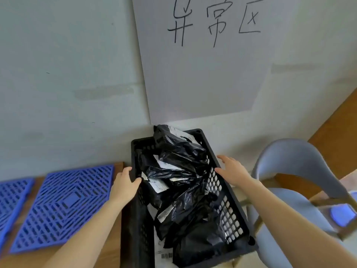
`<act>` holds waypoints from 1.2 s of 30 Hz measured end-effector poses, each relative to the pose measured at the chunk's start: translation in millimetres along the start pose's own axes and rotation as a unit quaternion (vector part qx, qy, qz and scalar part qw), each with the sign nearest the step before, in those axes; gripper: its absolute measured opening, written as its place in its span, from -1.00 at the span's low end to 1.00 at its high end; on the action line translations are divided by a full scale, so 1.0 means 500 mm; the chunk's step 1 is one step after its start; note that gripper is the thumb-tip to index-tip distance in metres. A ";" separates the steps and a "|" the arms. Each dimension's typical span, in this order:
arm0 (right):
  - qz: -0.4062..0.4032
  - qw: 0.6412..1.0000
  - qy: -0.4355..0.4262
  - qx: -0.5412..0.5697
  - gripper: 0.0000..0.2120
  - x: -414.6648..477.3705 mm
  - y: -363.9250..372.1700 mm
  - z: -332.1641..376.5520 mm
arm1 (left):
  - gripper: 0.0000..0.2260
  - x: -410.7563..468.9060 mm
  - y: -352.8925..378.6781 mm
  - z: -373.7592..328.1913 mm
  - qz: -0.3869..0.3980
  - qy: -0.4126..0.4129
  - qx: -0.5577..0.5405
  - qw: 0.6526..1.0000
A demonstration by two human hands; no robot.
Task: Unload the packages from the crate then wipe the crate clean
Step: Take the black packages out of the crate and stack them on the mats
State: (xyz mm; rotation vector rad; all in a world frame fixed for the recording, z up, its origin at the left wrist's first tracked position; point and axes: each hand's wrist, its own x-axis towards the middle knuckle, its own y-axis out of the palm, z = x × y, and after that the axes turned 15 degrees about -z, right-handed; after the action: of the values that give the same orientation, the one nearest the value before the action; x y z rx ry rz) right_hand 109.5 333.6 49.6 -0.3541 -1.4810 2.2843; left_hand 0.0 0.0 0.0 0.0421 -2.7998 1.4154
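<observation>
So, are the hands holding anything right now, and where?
The left hand grips the crate by its left rim. The right hand is open beside the right rim, holding nothing.

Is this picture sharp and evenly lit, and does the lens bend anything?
Head view: soft, even daylight, no hard shadows; pale glare streaks on the black plastic packages; the wide lens splays the crate walls and tilts the handwritten wall sign; the blue grid mats at the left look slightly soft.
</observation>
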 end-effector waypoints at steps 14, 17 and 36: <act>0.029 0.997 0.064 0.011 -0.43 0.110 0.115 -0.030 | -0.53 0.065 0.095 0.007 -0.017 -0.068 0.050 0.996; 0.003 0.997 0.073 0.001 -0.39 0.113 0.127 -0.033 | -0.50 0.066 0.105 0.006 -0.027 -0.074 0.055 0.995; -0.007 1.000 0.014 0.009 -0.33 0.064 0.073 -0.015 | -0.37 0.005 0.016 -0.002 -0.028 0.000 0.053 0.998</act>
State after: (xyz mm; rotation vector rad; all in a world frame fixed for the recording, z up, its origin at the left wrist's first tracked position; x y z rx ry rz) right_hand 77.3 340.9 13.5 -0.3674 -1.4448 2.2709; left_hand -2.5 5.7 -5.7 0.1200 -2.6977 1.5482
